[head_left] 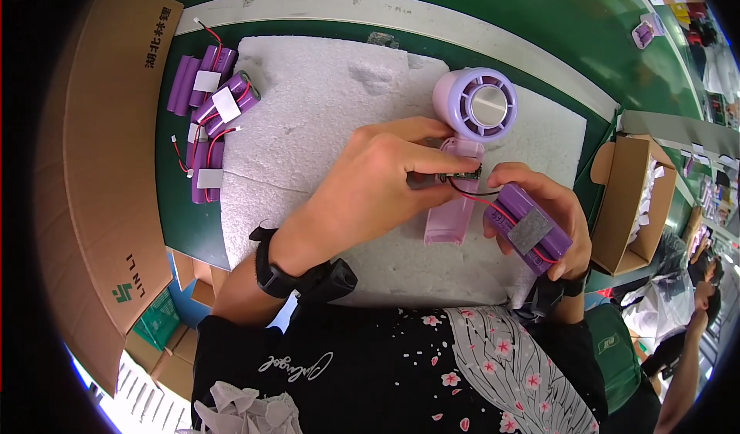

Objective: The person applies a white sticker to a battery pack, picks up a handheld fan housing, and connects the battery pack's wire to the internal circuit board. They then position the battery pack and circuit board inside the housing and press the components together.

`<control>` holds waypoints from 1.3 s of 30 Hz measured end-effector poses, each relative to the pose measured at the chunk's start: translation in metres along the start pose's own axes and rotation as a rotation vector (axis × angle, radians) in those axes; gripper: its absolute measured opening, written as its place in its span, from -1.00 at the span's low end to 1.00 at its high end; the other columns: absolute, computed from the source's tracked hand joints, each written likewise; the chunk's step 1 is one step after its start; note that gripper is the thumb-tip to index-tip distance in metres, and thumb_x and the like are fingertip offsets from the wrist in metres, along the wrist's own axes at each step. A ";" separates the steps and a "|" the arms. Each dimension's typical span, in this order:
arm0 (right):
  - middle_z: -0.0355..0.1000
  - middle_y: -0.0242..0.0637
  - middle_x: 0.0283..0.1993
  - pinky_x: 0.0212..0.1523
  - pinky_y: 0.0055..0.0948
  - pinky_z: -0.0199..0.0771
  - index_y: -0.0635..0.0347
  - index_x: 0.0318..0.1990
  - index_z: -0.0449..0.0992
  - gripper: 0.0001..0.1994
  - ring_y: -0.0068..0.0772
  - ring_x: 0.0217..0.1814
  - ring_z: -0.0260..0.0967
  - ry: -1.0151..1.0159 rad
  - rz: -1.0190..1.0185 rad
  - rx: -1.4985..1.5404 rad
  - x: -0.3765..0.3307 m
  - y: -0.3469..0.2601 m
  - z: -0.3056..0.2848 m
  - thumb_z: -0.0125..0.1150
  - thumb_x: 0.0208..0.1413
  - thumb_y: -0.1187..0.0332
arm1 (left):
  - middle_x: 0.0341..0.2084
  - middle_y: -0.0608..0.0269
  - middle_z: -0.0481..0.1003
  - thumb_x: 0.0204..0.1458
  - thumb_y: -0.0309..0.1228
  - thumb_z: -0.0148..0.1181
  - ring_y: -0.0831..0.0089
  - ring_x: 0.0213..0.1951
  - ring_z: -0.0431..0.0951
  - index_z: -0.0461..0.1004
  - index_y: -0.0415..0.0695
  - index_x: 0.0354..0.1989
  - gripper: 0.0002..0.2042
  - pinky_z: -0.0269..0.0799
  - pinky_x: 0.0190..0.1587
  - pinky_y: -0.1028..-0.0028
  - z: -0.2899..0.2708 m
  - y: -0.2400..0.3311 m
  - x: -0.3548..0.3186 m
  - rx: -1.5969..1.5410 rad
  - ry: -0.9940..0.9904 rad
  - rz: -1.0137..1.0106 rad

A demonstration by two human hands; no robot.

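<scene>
A purple handheld fan (443, 222) lies on the white foam sheet, its round head (489, 104) away from me and its handle open toward me. My left hand (378, 164) is closed over the upper handle, fingertips pinching a small green circuit board (467, 173). To the right, my right hand (569, 210) holds a battery pack (530, 230) of two purple cells with a grey pad on it. Red and black wires (484, 196) run from the pack to the board. Part of the board is hidden by my left fingers.
Several purple battery packs (208, 176) with white pads and wires lie left of the foam sheet (308, 72). A large cardboard box (92, 164) stands at far left. An open carton (628, 203) is at right. Another person's arm (686, 365) shows at lower right.
</scene>
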State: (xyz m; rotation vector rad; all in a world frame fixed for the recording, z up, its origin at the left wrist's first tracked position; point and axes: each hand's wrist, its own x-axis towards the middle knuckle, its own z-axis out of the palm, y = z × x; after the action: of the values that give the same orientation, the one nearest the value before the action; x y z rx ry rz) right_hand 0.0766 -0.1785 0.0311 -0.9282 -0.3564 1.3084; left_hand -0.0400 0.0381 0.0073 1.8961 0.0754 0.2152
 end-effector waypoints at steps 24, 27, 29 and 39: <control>0.38 -0.08 0.02 -0.03 -0.21 0.44 0.34 0.02 0.42 -0.29 0.02 0.00 0.33 -0.066 -0.461 -1.432 0.009 0.017 0.040 0.49 -0.47 0.39 | -0.28 0.07 0.56 -0.27 -0.64 0.31 0.26 -0.37 0.61 0.64 -0.11 -0.26 -0.69 0.54 -0.35 0.47 0.001 0.003 -0.001 0.143 -0.002 0.054; 0.37 -0.08 0.03 -0.03 -0.20 0.44 0.34 0.01 0.42 -0.31 0.02 0.01 0.34 -0.056 -0.468 -1.485 0.008 0.020 0.039 0.47 -0.46 0.40 | -0.28 0.08 0.56 -0.23 -0.61 0.32 0.23 -0.38 0.61 0.64 -0.11 -0.24 -0.70 0.54 -0.35 0.46 -0.001 0.003 -0.001 0.153 -0.011 0.098; 0.37 -0.08 0.04 -0.03 -0.19 0.44 0.34 0.00 0.42 -0.33 0.03 0.02 0.34 -0.053 -0.471 -1.511 0.008 0.021 0.039 0.46 -0.45 0.41 | -0.27 0.07 0.56 -0.22 -0.60 0.32 0.22 -0.38 0.60 0.63 -0.12 -0.23 -0.71 0.53 -0.35 0.45 -0.001 0.003 -0.001 0.160 -0.014 0.110; 0.37 -0.03 0.04 0.00 -0.19 0.45 0.35 -0.04 0.44 -0.33 0.04 0.04 0.35 0.013 -0.478 -1.560 0.009 0.024 0.044 0.50 -0.50 0.44 | -0.32 0.03 0.50 -0.13 -0.58 0.23 0.13 -0.33 0.56 0.58 -0.21 -0.20 -0.75 0.51 -0.29 0.32 -0.005 0.001 0.000 0.177 -0.044 0.208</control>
State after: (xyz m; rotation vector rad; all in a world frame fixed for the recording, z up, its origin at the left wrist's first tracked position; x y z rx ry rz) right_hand 0.0326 -0.1545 0.0378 -1.9264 -1.5875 0.3747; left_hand -0.0410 0.0422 0.0103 2.0852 -0.1372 0.3164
